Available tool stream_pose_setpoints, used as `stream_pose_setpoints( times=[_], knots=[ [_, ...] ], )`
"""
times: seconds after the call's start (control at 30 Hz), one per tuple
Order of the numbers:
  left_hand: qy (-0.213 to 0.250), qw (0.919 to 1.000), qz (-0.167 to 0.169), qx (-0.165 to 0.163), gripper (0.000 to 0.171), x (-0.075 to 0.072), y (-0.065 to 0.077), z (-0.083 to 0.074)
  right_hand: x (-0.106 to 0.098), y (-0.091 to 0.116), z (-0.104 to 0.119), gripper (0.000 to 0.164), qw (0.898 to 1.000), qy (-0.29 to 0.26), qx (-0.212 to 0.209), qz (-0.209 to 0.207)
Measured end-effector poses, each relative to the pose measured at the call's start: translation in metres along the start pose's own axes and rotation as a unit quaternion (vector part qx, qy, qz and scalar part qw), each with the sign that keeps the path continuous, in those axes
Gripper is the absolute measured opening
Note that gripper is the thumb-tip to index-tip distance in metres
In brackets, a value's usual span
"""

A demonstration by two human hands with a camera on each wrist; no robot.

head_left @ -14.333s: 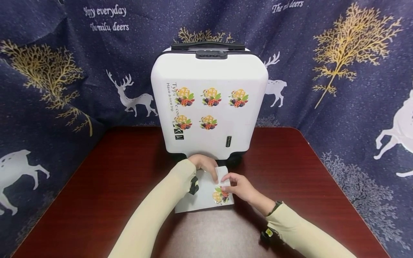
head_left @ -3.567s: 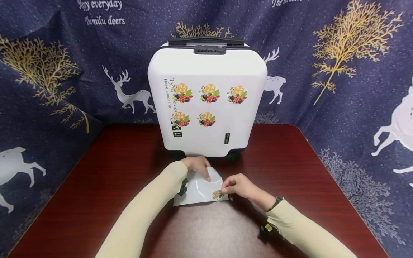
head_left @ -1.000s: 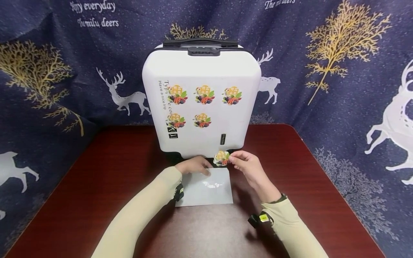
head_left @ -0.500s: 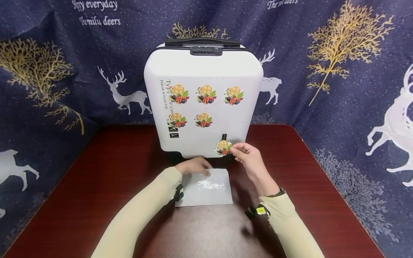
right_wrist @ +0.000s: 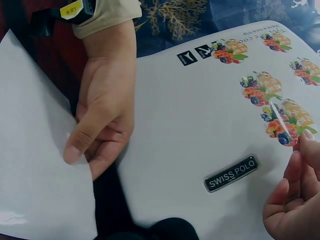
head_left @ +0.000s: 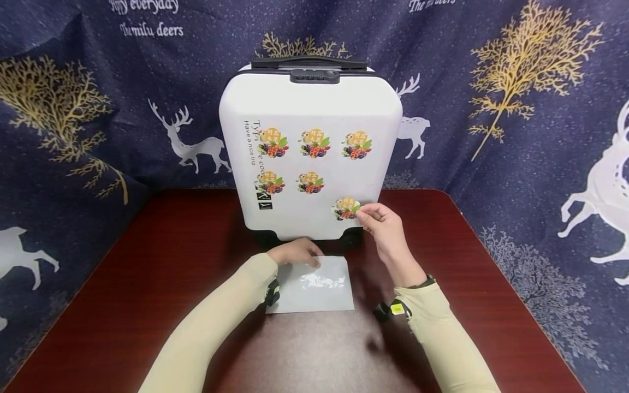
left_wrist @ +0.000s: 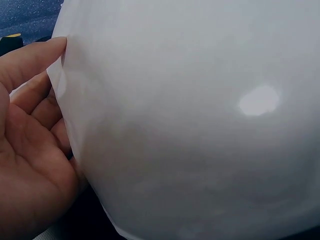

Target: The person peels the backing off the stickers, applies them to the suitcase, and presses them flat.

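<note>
Between thumb and forefinger, my right hand (head_left: 385, 229) pinches a fruit-patterned sticker (head_left: 345, 208) by its right edge. In the head view the sticker overlaps the lower right front of an upright white suitcase (head_left: 309, 101). Seen from the right wrist, the held sticker (right_wrist: 285, 122) is close before the case, above and right of the SWISS POLO badge (right_wrist: 231, 174). My left hand (head_left: 298, 253) pinches the far edge of a glossy white backing sheet (head_left: 314, 297) lying before the suitcase. The left wrist view shows that thumb on top of the sheet (left_wrist: 180, 75), other fingers beneath.
Several matching fruit stickers, such as the top middle one (head_left: 315, 144), are on the suitcase front in two rows. Its black handle (head_left: 308, 63) is on top, black wheels (head_left: 351, 237) below. A dark red table (head_left: 196, 229) carries everything, against a blue deer-print cloth (head_left: 187, 82).
My right hand has peeled the sticker off the backing sheet and carried it upward to the suitcase's lower right front. My left hand keeps hold of the sheet, which now lies flatter.
</note>
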State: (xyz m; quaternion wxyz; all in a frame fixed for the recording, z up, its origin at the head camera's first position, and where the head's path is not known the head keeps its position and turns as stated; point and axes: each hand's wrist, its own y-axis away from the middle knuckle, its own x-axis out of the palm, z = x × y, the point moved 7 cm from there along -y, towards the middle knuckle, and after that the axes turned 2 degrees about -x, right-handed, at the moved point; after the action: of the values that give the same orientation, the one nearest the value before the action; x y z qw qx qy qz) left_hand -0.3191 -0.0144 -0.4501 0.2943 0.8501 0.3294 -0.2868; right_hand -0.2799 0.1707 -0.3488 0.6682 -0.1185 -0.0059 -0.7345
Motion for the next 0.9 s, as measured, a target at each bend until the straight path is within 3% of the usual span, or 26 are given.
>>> stream_pose_setpoints(
  times=[0.57, 0.9],
  knots=[
    [-0.01, 0.9999, -0.007, -0.009, 0.031, 0.003, -0.003, 0.005, 0.003, -0.019, 0.015, 0.043, 1.0, -0.002, -0.015, -0.022],
    [-0.009, 0.9999, -0.005, -0.011, 0.03, 0.003, -0.003, 0.004, 0.003, -0.027, 0.017, 0.035, 0.999, -0.009, -0.033, -0.04]
  ],
)
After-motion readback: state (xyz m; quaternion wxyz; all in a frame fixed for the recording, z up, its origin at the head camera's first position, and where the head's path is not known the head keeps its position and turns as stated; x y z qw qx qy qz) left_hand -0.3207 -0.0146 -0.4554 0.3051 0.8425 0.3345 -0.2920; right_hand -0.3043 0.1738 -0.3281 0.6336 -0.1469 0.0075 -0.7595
